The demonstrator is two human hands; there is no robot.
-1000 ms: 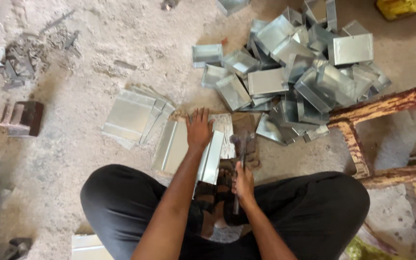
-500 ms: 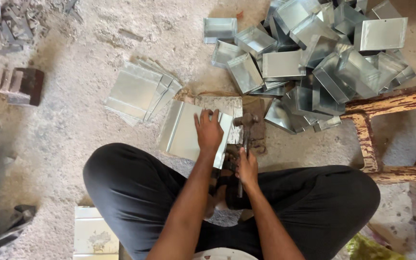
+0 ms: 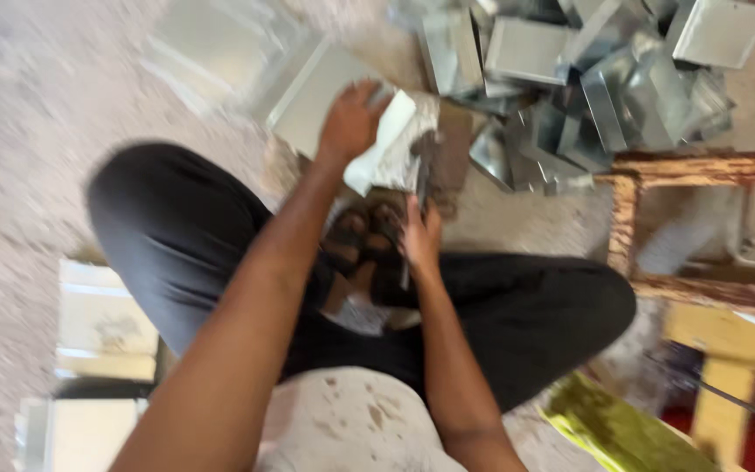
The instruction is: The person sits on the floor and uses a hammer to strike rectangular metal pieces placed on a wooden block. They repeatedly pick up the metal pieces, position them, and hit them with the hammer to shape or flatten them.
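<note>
Two hands work low over a gritty concrete floor [image 3: 37, 175], both belonging to the person who sits cross-legged in dark trousers. The left hand [image 3: 351, 122] reaches forward and lies palm-down on a flat metal sheet [image 3: 321, 92], fingers spread across its near edge; whether it presses or grips is blurred beyond telling. One pale, bent piece of sheet [image 3: 391, 144] sits just beside that hand, touching its right side. The right hand [image 3: 419, 238] is closed around a dark, slender tool [image 3: 423, 170] that stands nearly upright between the feet and the sheet (its tip is lost in the blur). Two sandalled feet [image 3: 369, 232] meet just below the tool.

Beyond the hands, to the right, lies one loose heap of folded metal boxes [image 3: 570, 79]; at least eight can be made out, but the blur prevents an exact count. One more flat sheet [image 3: 211, 48] rests on the floor to the left of the held one. One worn, reddish wooden frame [image 3: 701, 166] borders the heap on the right. One yellow-green object [image 3: 613, 428] lies by the right knee.
</note>
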